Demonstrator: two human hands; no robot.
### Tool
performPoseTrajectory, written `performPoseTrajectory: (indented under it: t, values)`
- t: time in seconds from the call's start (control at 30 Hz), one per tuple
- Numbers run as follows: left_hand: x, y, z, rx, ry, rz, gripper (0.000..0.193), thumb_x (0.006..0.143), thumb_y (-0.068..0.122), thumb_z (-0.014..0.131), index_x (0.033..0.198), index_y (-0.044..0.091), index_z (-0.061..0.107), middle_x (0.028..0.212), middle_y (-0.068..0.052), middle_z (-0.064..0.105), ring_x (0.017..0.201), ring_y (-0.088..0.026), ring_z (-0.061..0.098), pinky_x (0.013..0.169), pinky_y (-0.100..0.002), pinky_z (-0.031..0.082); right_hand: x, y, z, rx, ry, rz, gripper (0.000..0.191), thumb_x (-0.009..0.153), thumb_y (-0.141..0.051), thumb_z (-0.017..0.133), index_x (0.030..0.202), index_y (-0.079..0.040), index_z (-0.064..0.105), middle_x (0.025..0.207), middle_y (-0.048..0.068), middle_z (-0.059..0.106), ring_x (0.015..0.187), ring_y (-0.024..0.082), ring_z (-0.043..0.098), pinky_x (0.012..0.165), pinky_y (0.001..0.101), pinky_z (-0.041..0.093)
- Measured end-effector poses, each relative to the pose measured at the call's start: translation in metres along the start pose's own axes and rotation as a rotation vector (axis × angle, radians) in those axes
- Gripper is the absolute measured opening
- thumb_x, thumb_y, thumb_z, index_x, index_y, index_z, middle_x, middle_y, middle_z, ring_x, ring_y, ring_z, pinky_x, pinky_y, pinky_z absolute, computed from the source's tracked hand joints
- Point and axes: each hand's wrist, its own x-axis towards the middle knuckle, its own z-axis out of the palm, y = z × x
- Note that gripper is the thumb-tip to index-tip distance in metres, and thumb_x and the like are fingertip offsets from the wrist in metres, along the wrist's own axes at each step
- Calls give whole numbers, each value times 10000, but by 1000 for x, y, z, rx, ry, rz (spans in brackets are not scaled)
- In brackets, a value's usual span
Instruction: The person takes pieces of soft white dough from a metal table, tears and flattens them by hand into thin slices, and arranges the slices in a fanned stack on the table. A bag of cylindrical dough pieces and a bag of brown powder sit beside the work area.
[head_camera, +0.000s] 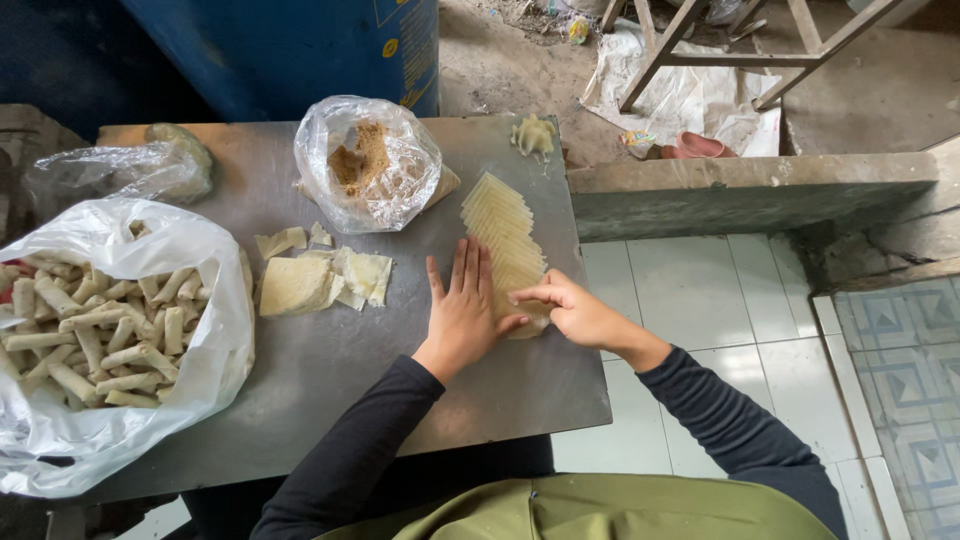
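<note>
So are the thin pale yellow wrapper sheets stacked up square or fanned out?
Fanned out: the thin pale yellow wrapper sheets overlap in a staggered row along the grey table, each edge showing, under both hands at the near end.

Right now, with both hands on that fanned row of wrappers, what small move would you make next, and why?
Probably peel the nearest wrapper free: the right hand pinches the near end of the fanned wrappers, while the left hand lies flat beside them.

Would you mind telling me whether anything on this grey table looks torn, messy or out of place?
Yes: torn pale wrapper scraps lie loose mid-table, unlike the neatly fanned row of pale yellow wrappers under the left hand and right hand. A small pale lump sits alone at the far edge.
</note>
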Motion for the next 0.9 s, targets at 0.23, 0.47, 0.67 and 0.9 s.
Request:
performPoseTrajectory:
  t: [0.23,0.47,0.67,0.9]
  values:
    - [6,1,3,29,-15,1,1235,806,819,501,1542,-135,231,1657,-293,164,1559,-380,108,1165,-720,-14,-13,-7,-3,-1120,218,-278,695,856,-23,529,1462,-353,615,975,-12,480,954,180,463,871,352,325]
    - [4,-2,8,-10,-6,0,1263,796,838,500,1533,-152,231,1648,-307,163,1559,-384,94,1158,-735,-16,-17,-16,-25,-1785,447,-633,647,963,-167,559,1581,-347,490,1065,-43,445,989,117,437,920,325,332]
    - [5,-3,12,16,-8,-16,1274,783,831,525,1520,-168,239,1640,-324,168,1558,-404,83,1153,-734,-18,-16,-19,-23,-1558,286,-721,668,916,-166,566,1537,-405,507,1066,-40,447,970,127,427,884,309,353]
    - [8,-3,8,15,-2,-15,1283,767,841,520,1515,-165,249,1630,-324,183,1548,-410,101,1150,-741,3,14,-10,-37,-1647,399,-901,679,932,-193,577,1571,-402,478,1082,-43,437,1002,131,430,873,293,371]
